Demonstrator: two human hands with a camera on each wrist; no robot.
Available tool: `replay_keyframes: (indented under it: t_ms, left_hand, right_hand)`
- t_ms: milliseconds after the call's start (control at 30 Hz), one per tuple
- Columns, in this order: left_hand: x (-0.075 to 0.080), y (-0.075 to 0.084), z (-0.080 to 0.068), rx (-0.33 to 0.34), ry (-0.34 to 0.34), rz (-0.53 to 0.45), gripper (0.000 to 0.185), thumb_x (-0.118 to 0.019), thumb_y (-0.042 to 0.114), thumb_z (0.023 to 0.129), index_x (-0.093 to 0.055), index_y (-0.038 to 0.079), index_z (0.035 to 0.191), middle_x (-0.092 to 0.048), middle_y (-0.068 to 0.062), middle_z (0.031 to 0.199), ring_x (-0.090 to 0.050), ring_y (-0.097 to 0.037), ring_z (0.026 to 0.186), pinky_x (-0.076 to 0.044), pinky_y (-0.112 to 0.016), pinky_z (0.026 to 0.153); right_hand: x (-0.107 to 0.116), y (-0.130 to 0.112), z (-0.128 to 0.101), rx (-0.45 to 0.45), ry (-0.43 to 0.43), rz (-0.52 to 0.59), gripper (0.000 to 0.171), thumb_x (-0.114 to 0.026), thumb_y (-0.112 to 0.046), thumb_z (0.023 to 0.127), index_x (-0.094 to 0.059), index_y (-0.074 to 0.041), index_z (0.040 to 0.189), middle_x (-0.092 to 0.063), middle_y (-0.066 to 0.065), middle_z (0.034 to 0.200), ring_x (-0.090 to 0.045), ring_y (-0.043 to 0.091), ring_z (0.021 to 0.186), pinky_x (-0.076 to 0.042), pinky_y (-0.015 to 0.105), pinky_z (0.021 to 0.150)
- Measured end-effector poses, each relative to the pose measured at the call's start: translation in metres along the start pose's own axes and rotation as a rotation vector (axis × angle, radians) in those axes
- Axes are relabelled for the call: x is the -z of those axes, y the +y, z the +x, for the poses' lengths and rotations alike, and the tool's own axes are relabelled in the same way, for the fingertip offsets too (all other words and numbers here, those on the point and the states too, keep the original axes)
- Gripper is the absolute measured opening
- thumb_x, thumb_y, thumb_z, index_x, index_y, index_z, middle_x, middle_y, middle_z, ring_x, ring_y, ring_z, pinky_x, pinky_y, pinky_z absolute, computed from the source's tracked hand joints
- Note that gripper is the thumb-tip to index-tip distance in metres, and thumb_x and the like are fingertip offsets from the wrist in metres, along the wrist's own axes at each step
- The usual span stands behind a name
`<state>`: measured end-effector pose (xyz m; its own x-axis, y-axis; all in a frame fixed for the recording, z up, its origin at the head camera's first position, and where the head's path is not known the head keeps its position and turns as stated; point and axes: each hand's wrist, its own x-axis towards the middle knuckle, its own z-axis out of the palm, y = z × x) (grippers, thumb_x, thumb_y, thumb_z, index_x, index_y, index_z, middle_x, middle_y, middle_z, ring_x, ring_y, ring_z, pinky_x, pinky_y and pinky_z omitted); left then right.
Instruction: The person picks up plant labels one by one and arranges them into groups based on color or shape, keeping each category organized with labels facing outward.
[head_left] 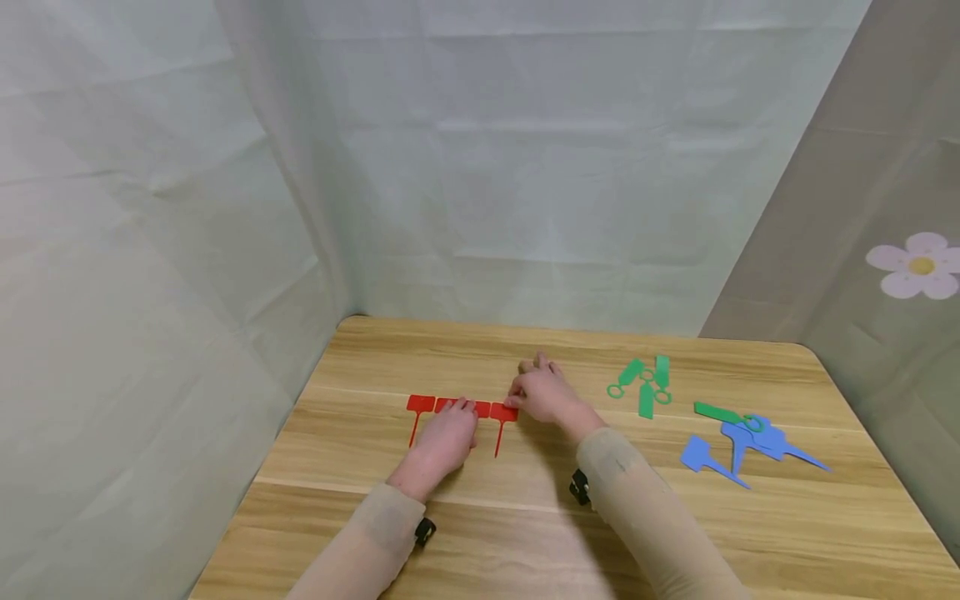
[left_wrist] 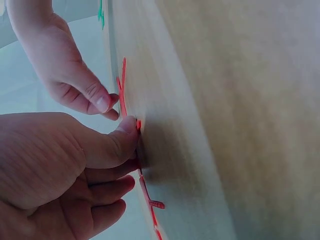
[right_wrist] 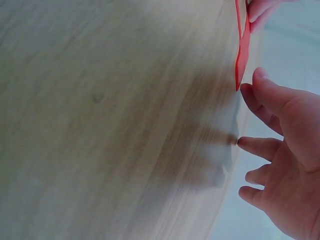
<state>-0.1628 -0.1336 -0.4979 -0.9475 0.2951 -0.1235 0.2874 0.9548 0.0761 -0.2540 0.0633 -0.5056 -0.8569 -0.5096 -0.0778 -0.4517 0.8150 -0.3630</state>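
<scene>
T-shaped red plant labels stand side by side in a row, their stems toward the person. My left hand (head_left: 446,435) is over the middle of the row and hides part of it. In the left wrist view, its thumb and forefinger pinch a middle red plant label (left_wrist: 139,124). The left-end red label (head_left: 422,403) lies beside that hand. At the other end, my right hand (head_left: 546,392) has its thumb right at the edge of the right-end red label (head_left: 504,412). Its other fingers are spread, with fingertips close to the tabletop in the right wrist view (right_wrist: 285,145).
On the right side of the wooden table (head_left: 337,533) lie several green ring-ended tags (head_left: 647,400). Another green tag (head_left: 716,412) overlaps a cluster of blue plant labels (head_left: 768,437). One blue label (head_left: 697,453) lies apart. Pale cloth (head_left: 562,183) hangs behind the table.
</scene>
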Motion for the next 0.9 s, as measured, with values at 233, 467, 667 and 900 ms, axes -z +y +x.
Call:
replay_keyframes:
  t_ms: [233, 467, 667, 900]
  left_hand:
    - [-0.004, -0.001, 0.001, -0.002, 0.024, 0.0, 0.04, -0.082, 0.015, 0.096, -0.074, -0.001, 0.131, -0.063, -0.015, 0.149, -0.05, -0.036, 0.147, -0.042, -0.05, 0.121]
    - [-0.004, -0.001, 0.0, -0.014, 0.035, 0.01, 0.044, -0.083, 0.014, 0.094, -0.072, -0.004, 0.133, -0.063, -0.017, 0.148, -0.048, -0.038, 0.148, -0.038, -0.05, 0.123]
    - [-0.004, -0.002, 0.0, -0.023, 0.034, 0.01, 0.048, -0.084, 0.013, 0.093, -0.07, -0.004, 0.136, -0.062, -0.018, 0.149, -0.047, -0.039, 0.148, -0.036, -0.052, 0.124]
    - [-0.003, -0.002, -0.001, -0.025, 0.033, -0.028, 0.05, -0.082, 0.011, 0.095, -0.067, -0.005, 0.14, -0.058, -0.019, 0.154, -0.045, -0.039, 0.151, -0.035, -0.053, 0.125]
  right_hand:
    - [0.003, 0.001, -0.002, 0.017, 0.028, 0.005, 0.022, -0.072, -0.038, 0.105, -0.082, -0.019, 0.104, -0.06, 0.016, 0.148, -0.02, 0.058, 0.156, -0.021, 0.07, 0.125]
    - [0.008, 0.002, -0.004, 0.01, 0.039, -0.006, 0.023, -0.069, -0.039, 0.106, -0.081, -0.02, 0.103, -0.053, 0.02, 0.158, -0.023, 0.055, 0.156, -0.022, 0.067, 0.126]
    - [0.011, 0.003, -0.004, 0.008, 0.05, -0.006, 0.025, -0.068, -0.039, 0.106, -0.081, -0.019, 0.105, -0.056, 0.02, 0.155, -0.024, 0.055, 0.156, -0.024, 0.067, 0.125]
    - [0.012, 0.004, -0.008, 0.003, 0.025, 0.014, 0.026, -0.067, -0.038, 0.107, -0.082, -0.016, 0.108, -0.055, 0.02, 0.156, -0.022, 0.055, 0.157, -0.023, 0.067, 0.126]
